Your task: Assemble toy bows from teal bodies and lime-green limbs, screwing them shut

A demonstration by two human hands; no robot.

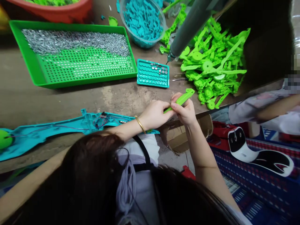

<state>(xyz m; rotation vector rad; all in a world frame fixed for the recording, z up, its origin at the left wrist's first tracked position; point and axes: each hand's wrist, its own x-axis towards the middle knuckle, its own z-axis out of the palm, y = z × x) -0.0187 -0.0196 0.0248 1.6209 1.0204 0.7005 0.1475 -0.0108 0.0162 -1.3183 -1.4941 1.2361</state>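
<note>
Both hands meet over the table's near edge on a slim bright green plastic part (185, 97). My left hand (156, 113), with a gold bangle at its wrist, is closed on the part's lower end. My right hand (187, 113) pinches its middle between thumb and fingers, and its hooked upper end sticks out. Left of my hands lies a long teal plastic shell (67, 126) with wires inside, partly covered by my left forearm. Just beyond my hands sits a small teal ridged tray (152, 78) holding several small round metal pieces.
A grey power screwdriver (187, 31) hangs above the tray, tip down. A green perforated basket (86, 67) holds many screws. Behind stand a clear tub (144, 23) of teal pieces and a red basin (63, 12). Green plastic parts (211, 65) are heaped right. A co-worker's arm (276, 107) shows far right.
</note>
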